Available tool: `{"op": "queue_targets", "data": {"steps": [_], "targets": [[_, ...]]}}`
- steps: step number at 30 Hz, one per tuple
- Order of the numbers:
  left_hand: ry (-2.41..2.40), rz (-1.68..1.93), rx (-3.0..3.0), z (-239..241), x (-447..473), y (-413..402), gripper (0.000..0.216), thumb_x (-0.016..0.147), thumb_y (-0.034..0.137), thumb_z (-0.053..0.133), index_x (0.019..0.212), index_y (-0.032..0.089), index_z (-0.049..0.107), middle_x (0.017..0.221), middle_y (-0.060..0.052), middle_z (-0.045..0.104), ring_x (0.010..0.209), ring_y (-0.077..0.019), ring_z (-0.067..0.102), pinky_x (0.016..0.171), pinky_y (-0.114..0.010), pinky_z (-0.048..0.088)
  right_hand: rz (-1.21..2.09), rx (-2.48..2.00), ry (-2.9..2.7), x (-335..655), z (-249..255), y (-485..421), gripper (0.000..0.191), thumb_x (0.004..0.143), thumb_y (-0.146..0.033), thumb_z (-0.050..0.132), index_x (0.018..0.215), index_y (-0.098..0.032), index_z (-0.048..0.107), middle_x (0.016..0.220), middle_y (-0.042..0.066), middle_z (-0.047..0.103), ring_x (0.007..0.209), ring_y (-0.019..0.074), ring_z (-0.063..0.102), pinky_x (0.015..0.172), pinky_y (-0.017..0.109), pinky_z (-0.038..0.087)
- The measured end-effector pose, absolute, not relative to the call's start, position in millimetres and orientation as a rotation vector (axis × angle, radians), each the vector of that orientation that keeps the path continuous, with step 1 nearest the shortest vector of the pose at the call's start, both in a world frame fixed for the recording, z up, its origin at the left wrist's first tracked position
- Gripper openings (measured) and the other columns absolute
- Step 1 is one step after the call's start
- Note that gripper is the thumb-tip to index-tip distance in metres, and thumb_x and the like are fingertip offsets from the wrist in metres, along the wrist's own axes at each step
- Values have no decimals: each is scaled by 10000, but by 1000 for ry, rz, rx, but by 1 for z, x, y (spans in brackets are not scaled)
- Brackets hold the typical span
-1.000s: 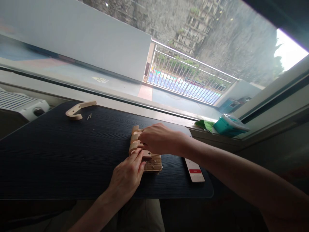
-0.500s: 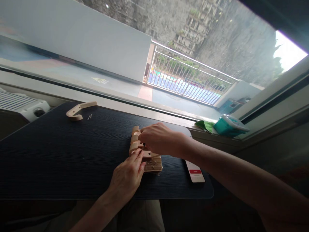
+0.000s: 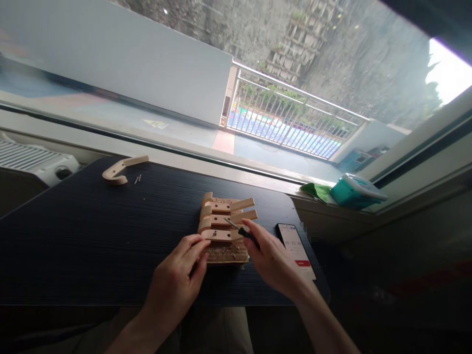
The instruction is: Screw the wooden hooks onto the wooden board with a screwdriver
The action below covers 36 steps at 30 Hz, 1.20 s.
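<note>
My right hand (image 3: pixel 275 253) is closed around the dark handle of a screwdriver (image 3: pixel 248 235). Its metal shaft points left over a wooden board (image 3: pixel 227 255), with the tip apart from the nearest hook's screw. Three curved wooden hooks lie side by side on the board: the nearest hook (image 3: pixel 222 237), a middle hook (image 3: pixel 220 220) and a far hook (image 3: pixel 224 206). A screw (image 3: pixel 215 234) stands in the left hole of the nearest hook. Fingers of my left hand (image 3: pixel 180 275) press together at that hook's curved left end, steadying it against the board.
On the dark table (image 3: pixel 73 246), a loose wooden hook (image 3: pixel 117 169) and a few screws (image 3: pixel 137 179) lie at the back left. A phone (image 3: pixel 297 250) lies right of my right hand. A teal box (image 3: pixel 356 191) and green cloth (image 3: pixel 315 191) sit by the window.
My right hand has drawn back to the right and nearer with the screwdriver, uncovering the hooks. My left hand has shifted slightly left, its fingers now at the nearest hook's curved end.
</note>
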<state>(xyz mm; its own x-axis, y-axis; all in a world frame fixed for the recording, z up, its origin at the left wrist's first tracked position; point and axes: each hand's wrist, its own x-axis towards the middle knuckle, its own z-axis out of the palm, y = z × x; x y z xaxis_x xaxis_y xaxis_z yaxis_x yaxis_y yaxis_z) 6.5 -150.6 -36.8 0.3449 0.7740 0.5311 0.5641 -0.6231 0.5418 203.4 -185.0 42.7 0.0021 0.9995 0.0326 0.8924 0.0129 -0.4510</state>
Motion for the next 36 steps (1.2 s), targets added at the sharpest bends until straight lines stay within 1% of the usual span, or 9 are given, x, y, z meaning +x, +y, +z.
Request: {"op": "queue_targets", "data": {"steps": [2,4,8,14,26,29,32,34,36], "targets": [[1289,1223,2229,-35,3,-146,228,877,252,475,1087,205,551,1071,-52,600,922,-164,614,848,-303,510,457,-2006,-1859,194,20,-201,445,911,-230,365,1337,-128,440,1286,117,561,1118,183,561,918,281,436],[1360,1231,2126,-37,3,-140,307,846,281,525,1142,202,505,1083,-55,584,872,-166,603,820,-318,511,469,-2028,-1820,183,4,-209,453,907,-213,363,1342,-112,438,1256,126,580,1063,192,595,888,280,460],[1349,1188,1994,-53,12,-125,444,788,325,589,1199,220,459,1084,-44,607,897,-185,607,810,-336,513,434,-1983,-1865,167,-13,-212,448,902,-215,376,1333,-131,465,1153,119,642,960,202,646,827,284,490],[1319,1175,1896,-70,17,-118,405,781,351,587,1154,226,490,1034,-27,628,861,-180,629,765,-319,526,348,-1972,-1823,161,-19,-207,436,901,-222,368,1307,-132,501,1094,117,672,897,223,668,770,315,508],[1300,1168,1903,-72,16,-117,374,794,343,578,1141,228,501,1026,-16,627,792,-152,630,751,-302,530,387,-1980,-1851,158,-15,-200,399,903,-244,384,1277,-178,507,1053,80,689,886,224,667,734,311,471],[1291,1169,1924,-69,13,-117,391,804,332,576,1169,219,489,1027,-24,630,802,-155,629,755,-305,532,455,-1985,-1878,164,-5,-199,366,886,-235,423,1238,-178,505,1004,67,698,871,225,666,719,309,453],[1299,1285,2004,-59,5,-124,346,825,291,563,1153,199,503,1027,-44,626,858,-171,620,800,-326,520,446,-2007,-1880,178,16,-197,290,862,-230,476,1142,-182,534,955,53,694,843,216,655,688,297,427],[1271,1411,2141,-50,-2,-133,230,838,233,545,1065,194,548,1014,-49,619,933,-187,601,879,-358,486,368,-1952,-1933,190,33,-195,224,870,-234,479,1074,-200,565,989,46,675,875,196,630,705,285,410],[1165,1439,2280,-42,-6,-143,200,842,184,533,1038,204,564,1010,-44,622,972,-189,593,913,-364,468,289,-1881,-2017,200,49,-189,210,862,-231,496,1049,-228,592,1017,31,651,890,180,609,718,278,396]]}}
